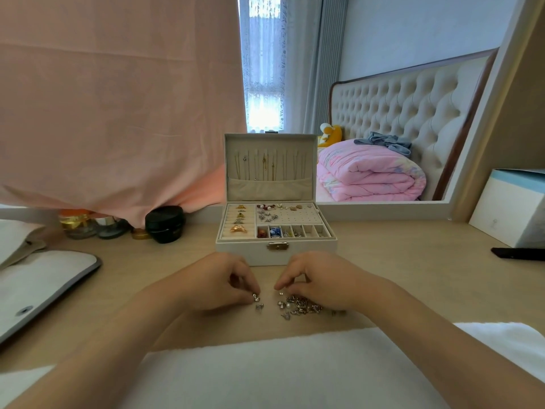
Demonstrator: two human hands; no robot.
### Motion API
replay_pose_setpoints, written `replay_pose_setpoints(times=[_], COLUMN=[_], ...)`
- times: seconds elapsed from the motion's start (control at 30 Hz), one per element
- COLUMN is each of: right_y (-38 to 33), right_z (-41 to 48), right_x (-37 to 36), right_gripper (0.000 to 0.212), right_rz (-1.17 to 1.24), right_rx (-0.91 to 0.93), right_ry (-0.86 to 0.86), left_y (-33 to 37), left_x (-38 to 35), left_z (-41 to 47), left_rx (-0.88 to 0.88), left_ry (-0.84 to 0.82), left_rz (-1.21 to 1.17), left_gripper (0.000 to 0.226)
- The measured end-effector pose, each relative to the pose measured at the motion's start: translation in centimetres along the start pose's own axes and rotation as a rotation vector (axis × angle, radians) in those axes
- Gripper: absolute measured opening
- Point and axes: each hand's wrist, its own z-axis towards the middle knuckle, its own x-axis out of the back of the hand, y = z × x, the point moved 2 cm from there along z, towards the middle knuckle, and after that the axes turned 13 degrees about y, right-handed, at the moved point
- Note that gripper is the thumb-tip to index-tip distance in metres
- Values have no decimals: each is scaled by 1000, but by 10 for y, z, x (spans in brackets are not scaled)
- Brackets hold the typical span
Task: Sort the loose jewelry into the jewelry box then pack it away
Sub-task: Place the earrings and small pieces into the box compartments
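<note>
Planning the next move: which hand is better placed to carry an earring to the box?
Left, probably. The left hand pinches a small stud in its fingers, apart from the pile. The right hand has its fingers at the pile's edge, with no clear hold. The box is midway.

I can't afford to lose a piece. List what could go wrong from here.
1. The stud pinched by the left hand is tiny; it could slip and roll off the table's near edge.
2. The loose jewelry pile lies partly under the right hand; a careless sweep may scatter it.
3. Clustered pieces may snag, dragging others along.
</note>
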Motion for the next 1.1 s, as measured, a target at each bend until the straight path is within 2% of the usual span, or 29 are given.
replay_pose_setpoints(times=[0.2, 0.4, 0.5, 0.6, 0.77, 0.9, 1.1], right_y=[-6, 0, 1, 4, 5, 6, 16], right_z=[1, 2, 2, 2, 3, 8, 26], right_x=[-3, -1, 2, 3, 5, 11, 41], right_gripper=[8, 4, 10, 17, 24, 21, 12], right_rz=[-11, 317, 510, 576, 529, 430, 390], right_rx=[11, -175, -223, -252, -248, -225, -221], right_ry=[26, 185, 237, 278, 274, 344, 446], left_y=[3, 5, 6, 8, 19, 28, 39], left_x=[-4, -7, -9, -12, -17, -17, -11], left_z=[-2, -2, -2, -3, -2, 8, 36], left_rx=[47, 98, 89, 84, 124, 183, 190], left_ry=[64, 157, 195, 220, 278, 352, 341], left_rz=[-35, -159, -232, -231, -277, -400, -502], left_gripper=[10, 10, 17, 20, 18, 17, 12])
